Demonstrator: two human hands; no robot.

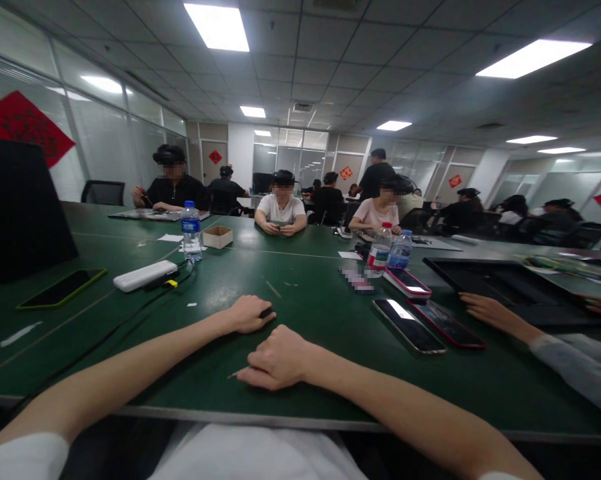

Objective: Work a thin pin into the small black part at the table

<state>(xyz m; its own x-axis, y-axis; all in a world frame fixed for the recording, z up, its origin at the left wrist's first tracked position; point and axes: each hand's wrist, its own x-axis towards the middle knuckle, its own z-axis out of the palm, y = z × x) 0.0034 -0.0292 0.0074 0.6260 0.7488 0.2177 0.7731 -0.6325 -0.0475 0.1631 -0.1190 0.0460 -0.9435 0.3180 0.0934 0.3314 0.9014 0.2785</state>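
My left hand (250, 314) rests on the green table (180, 360) with its fingers curled round a small dark object (265, 312) that shows at the fingertips. Nearer the table's front edge and slightly to the right, my right hand (275, 359) is closed in a pinch on a thin pointed object (232, 375). Only its light tip sticks out to the left. The two hands are close together but apart. A small white scrap (192, 305) lies left of my left hand.
Left are a green-edged phone (63, 289), a white power bank (145, 276) with a cable, a bottle (191, 233) and an open box (217, 237). Right are several phones (409, 326), bottles (380, 251) and a black tray (500, 287) with another person's hands. People sit opposite.
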